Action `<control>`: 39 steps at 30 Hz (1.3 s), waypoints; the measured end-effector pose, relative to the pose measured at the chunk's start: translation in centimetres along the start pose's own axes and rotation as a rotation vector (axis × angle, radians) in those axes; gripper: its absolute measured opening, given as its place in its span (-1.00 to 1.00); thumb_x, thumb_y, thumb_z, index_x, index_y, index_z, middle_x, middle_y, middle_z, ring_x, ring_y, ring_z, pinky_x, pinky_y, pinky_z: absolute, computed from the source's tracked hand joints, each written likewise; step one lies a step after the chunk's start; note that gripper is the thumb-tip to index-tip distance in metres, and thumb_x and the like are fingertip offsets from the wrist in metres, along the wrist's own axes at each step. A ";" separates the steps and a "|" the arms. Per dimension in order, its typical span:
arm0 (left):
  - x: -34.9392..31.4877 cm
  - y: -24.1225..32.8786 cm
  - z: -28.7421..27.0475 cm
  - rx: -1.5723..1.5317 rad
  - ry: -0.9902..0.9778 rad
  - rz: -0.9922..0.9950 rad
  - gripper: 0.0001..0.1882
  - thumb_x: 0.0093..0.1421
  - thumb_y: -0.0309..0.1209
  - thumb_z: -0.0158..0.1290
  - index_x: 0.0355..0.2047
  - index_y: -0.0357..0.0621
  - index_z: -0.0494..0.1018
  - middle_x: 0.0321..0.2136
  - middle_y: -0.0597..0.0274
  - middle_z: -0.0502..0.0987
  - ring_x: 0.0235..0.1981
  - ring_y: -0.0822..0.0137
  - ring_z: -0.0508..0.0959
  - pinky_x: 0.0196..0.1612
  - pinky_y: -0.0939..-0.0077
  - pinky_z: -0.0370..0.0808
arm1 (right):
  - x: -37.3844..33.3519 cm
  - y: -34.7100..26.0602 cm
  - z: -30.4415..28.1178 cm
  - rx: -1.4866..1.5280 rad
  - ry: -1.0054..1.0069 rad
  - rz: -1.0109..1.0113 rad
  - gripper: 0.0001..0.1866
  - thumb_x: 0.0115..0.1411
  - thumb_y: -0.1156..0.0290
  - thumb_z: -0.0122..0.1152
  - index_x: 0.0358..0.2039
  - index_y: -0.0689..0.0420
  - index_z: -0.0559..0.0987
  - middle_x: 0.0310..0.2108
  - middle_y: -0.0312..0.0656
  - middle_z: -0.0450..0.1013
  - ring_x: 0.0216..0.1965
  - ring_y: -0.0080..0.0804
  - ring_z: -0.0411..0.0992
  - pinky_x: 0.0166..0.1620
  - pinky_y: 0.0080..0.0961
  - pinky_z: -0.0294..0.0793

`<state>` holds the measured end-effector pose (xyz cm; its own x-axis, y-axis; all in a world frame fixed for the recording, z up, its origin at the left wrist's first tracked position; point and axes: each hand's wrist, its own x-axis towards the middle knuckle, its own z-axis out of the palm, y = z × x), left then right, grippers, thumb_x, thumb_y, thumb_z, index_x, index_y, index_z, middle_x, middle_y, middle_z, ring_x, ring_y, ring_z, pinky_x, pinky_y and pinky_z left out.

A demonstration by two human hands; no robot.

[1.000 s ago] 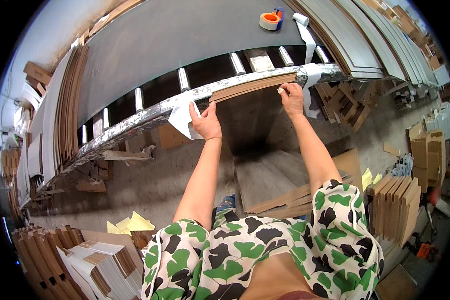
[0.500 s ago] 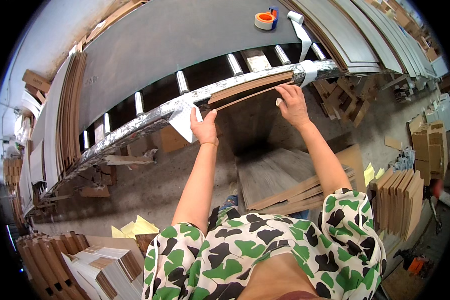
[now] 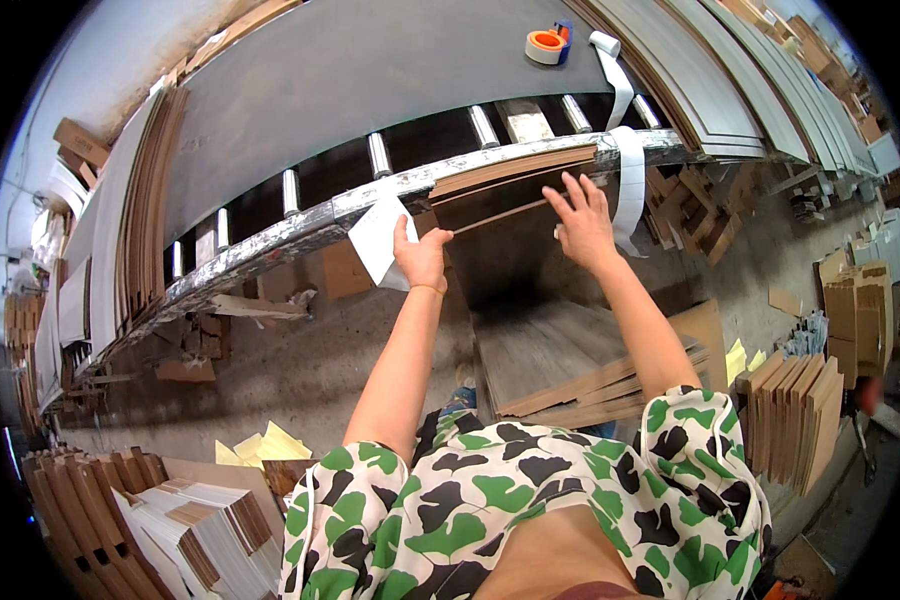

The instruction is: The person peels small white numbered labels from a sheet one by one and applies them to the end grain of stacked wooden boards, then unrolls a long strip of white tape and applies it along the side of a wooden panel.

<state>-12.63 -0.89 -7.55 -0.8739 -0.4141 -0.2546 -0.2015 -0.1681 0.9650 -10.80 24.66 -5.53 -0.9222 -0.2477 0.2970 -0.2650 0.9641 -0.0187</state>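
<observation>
One board [image 3: 503,221], its corner at my left hand [image 3: 423,260], seemingly for support, pinch unclear; right hand [image 3: 584,228], fingers spread.

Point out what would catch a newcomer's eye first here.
The boldest thing is the leaf-print shirt, green and black on a pale ground, filling the lower middle. Above it, the left hand is at one end of a thin board's edge, with the right hand, fingers spread, by the other. Near the top, an orange-cored tape roll stands out against the large grey panel on the roller conveyor.
</observation>
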 end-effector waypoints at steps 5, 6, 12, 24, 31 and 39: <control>-3.2 0.6 -2.3 -0.043 -0.050 0.111 -0.17 -0.15 -0.57 0.30 0.16 -0.29 0.18 -0.25 0.10 0.48 -0.27 0.40 0.48 -0.21 0.58 0.44 | -1.2 -2.1 -4.2 0.029 -0.354 0.090 -0.57 0.03 0.19 0.21 -0.08 0.06 0.49 -0.06 -0.10 0.38 0.13 -0.13 0.20 0.22 -0.11 0.00; -3.8 0.6 -3.2 0.057 -0.024 0.239 -0.29 -0.05 -0.47 0.29 0.12 -0.28 0.25 -0.28 0.15 0.50 -0.31 0.43 0.49 -0.22 0.61 0.44 | -1.0 -2.6 -6.0 0.069 -0.501 0.117 -0.60 0.06 0.13 0.19 -0.14 0.09 0.53 -0.15 -0.10 0.46 0.08 -0.15 0.27 0.21 -0.11 0.01; -10.5 6.5 -7.9 0.063 -0.344 0.292 -0.82 0.10 -0.52 0.14 -0.25 -0.29 0.53 -0.36 0.15 0.57 -0.32 0.42 0.55 -0.19 0.60 0.45 | -1.2 -5.1 -9.5 1.327 -0.569 0.341 -0.39 0.25 -0.13 -0.18 0.11 0.06 0.35 -0.25 -0.08 0.51 -0.33 -0.37 0.51 -0.26 -0.47 0.49; -12.5 7.5 -9.6 0.239 -0.758 0.371 -0.69 0.16 -0.32 0.10 -0.16 -0.28 0.48 -0.19 0.15 0.53 -0.17 0.35 0.48 -0.13 0.48 0.40 | 1.6 -12.1 -8.2 1.941 -0.528 0.414 -0.46 0.35 0.05 -0.24 -0.15 0.29 0.53 -0.19 -0.15 0.47 -0.22 -0.44 0.42 -0.07 -0.47 0.37; -11.3 5.8 -6.6 -0.366 -0.598 -0.353 -0.45 0.28 0.01 -0.16 -0.12 -0.29 0.43 -0.31 0.16 0.55 -0.36 0.42 0.47 -0.25 0.57 0.33 | 0.9 -11.9 -8.6 1.491 -0.484 0.127 -0.55 0.35 0.15 -0.21 -0.29 0.22 0.57 -0.31 -0.29 0.47 -0.21 -0.55 0.36 -0.07 -0.55 0.33; -11.8 5.0 -6.5 -0.031 -0.602 -0.144 -0.56 0.31 -0.05 -0.17 -0.31 -0.19 0.47 -0.47 0.33 0.49 -0.47 0.53 0.39 -0.36 0.65 0.30 | 0.1 -11.5 -11.3 0.830 -0.122 -0.364 -0.82 -0.06 0.54 0.23 -0.36 0.17 0.57 -0.42 -0.20 0.45 -0.32 -0.27 0.38 -0.23 -0.38 0.42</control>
<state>-0.43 -2.68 -0.16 -0.9368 0.1907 -0.2932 -0.3312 -0.2141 0.9190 -4.67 14.68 5.52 -0.7530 -0.5765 0.3172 -0.6191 0.4577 -0.6381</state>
